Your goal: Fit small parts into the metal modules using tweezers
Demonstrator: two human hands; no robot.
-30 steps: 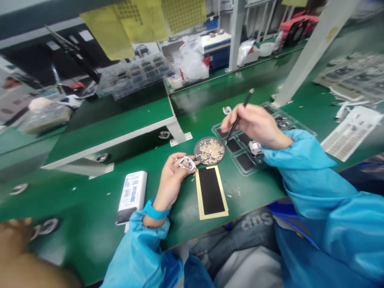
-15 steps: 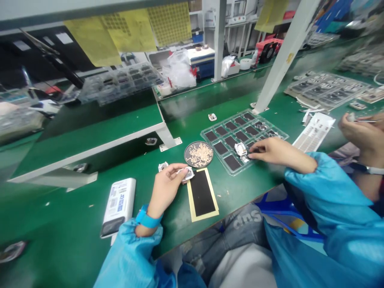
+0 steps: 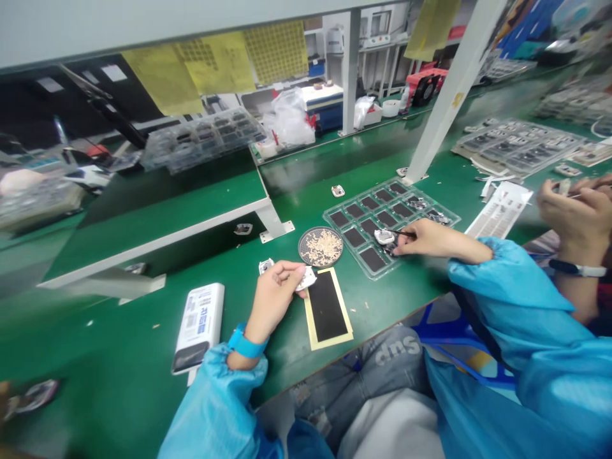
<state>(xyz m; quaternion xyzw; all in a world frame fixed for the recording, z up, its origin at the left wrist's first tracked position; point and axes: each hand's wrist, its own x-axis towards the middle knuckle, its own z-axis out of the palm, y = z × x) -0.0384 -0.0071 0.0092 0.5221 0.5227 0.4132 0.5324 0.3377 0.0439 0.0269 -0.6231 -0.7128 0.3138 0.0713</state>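
My left hand is shut on a small white and silver part, just above a black pad with a yellow border. My right hand grips slim dark tweezers whose tips reach a white part lying on a clear plastic tray of black square pads. A round mesh dish of beige granules sits between my hands. Another small white part lies near my left fingers.
A white power bank lies left of my left wrist on the green bench. A co-worker's hands hold tweezers at the right, beyond a printed sheet. A white upright rises behind the tray, and a metal-legged shelf stands left.
My right hand has come down from above the tray, bringing the tweezers to the white part. The view has turned, and a co-worker's hands have come in at the right.
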